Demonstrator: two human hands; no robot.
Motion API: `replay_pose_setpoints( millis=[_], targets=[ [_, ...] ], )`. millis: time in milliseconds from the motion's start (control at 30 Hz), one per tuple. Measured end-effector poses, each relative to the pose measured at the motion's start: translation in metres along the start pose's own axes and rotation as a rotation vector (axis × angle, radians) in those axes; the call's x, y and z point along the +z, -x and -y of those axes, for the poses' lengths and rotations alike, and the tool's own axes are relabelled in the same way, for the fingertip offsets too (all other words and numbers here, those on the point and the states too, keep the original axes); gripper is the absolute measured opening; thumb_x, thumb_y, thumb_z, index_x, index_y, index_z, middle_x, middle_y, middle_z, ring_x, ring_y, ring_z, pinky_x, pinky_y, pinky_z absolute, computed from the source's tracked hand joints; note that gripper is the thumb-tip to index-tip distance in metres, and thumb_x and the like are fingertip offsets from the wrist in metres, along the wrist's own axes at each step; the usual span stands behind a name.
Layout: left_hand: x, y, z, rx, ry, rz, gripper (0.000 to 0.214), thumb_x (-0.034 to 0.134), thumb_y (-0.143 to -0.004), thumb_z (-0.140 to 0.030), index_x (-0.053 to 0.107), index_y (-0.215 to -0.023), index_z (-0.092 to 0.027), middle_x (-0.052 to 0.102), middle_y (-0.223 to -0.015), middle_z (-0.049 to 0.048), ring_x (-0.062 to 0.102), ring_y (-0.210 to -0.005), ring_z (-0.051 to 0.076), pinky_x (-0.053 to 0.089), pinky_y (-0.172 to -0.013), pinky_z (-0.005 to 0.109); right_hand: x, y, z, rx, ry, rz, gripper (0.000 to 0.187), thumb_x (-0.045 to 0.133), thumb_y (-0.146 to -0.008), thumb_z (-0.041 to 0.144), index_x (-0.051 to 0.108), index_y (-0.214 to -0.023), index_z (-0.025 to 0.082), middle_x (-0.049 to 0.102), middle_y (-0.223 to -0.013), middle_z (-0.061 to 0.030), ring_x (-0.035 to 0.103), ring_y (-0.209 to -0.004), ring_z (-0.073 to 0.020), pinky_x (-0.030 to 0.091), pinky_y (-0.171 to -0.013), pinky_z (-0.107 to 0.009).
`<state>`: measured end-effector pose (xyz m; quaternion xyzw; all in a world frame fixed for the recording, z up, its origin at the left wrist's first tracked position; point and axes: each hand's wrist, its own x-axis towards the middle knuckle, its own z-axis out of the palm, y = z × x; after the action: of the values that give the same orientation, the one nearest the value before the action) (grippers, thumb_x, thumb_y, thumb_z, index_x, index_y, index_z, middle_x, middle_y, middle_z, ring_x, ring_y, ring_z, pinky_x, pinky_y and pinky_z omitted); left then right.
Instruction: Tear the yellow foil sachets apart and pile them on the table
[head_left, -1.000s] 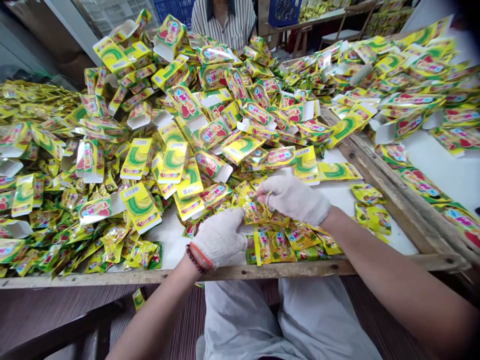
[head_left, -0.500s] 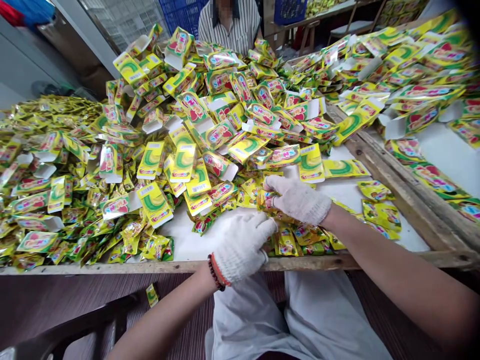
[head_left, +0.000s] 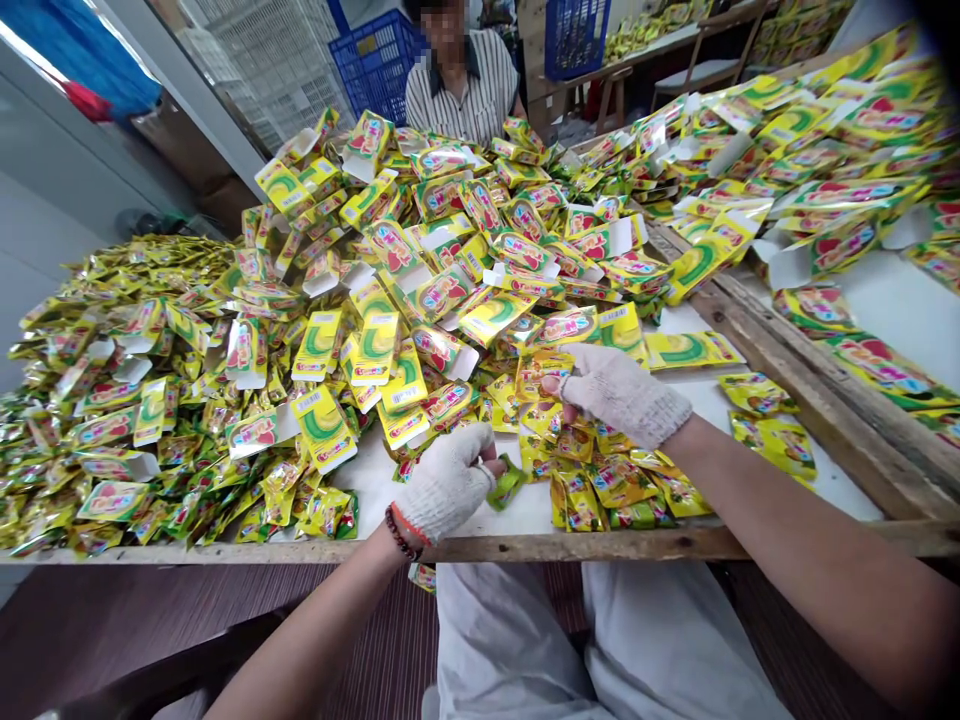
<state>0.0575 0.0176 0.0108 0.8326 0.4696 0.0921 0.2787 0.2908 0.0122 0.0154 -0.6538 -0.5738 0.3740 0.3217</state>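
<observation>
Pinching a green packet in my left grip at the table's near side, and a yellow packet farther right in my right grip, I could scatter the loose packets beneath if that grip drags low.

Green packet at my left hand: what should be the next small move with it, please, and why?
Probably the left hand should carry the green packet a little rightward, onto the flat packets by the wooden edge. It is at that hand's fingertips, those packets lie just beside it, and the right hand already holds a yellow packet.
</observation>
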Motion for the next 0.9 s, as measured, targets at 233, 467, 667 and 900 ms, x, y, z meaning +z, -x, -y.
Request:
replay_pose_setpoints(
  millis=[233,467,667,900],
  targets=[
    [0.005,-0.053,-0.006,0.034,0.523,-0.331,0.023,0.059,-0.083,-0.037,0.048,-0.075,-0.019,0.048,-0.066,-0.0045,0.044,-0.062,0.009,0.035,-0.059,0.022,0.002,-0.003,-0.005,-0.154,-0.053,0.077,0.027,0.064,-0.076,0.039,0.068,-0.092,0.018,0.072,-0.089,-0.0044,0.064,-0.077,-0.0198,0.048,-0.063,-0.027],
    [0.027,-0.058,-0.002,-0.033,0.975,-0.279,0.039,0.079,-0.065,-0.038,0.048,-0.081,-0.019,0.049,-0.066,-0.0072,0.044,-0.057,0.006,0.038,-0.057,0.020,0.013,-0.012,-0.009,-0.087,0.158,0.026,0.023,0.065,-0.076,0.042,0.066,-0.081,0.020,0.069,-0.077,-0.0060,0.061,-0.070,-0.0226,0.045,-0.058,-0.030],
    [0.036,-0.054,-0.010,0.032,1.009,-0.315,0.032,0.072,-0.072,-0.035,0.045,-0.078,-0.019,0.051,-0.070,-0.0046,0.049,-0.061,0.008,0.041,-0.060,0.022,0.022,-0.010,-0.009,-0.194,0.036,-0.077,0.029,0.062,-0.080,0.039,0.062,-0.103,0.022,0.069,-0.100,-0.0113,0.063,-0.093,-0.0302,0.050,-0.071,-0.038],
    [-0.003,-0.014,-0.002,0.081,-0.358,-0.391,0.015,0.054,-0.088,-0.032,0.056,-0.097,-0.020,0.059,-0.105,0.0108,0.057,-0.097,0.026,0.046,-0.079,0.039,0.012,-0.008,-0.009,-0.228,0.109,-0.157,0.014,0.058,-0.083,0.036,0.062,-0.089,0.023,0.070,-0.092,-0.0092,0.063,-0.093,-0.0308,0.049,-0.076,-0.041]
  ],
)
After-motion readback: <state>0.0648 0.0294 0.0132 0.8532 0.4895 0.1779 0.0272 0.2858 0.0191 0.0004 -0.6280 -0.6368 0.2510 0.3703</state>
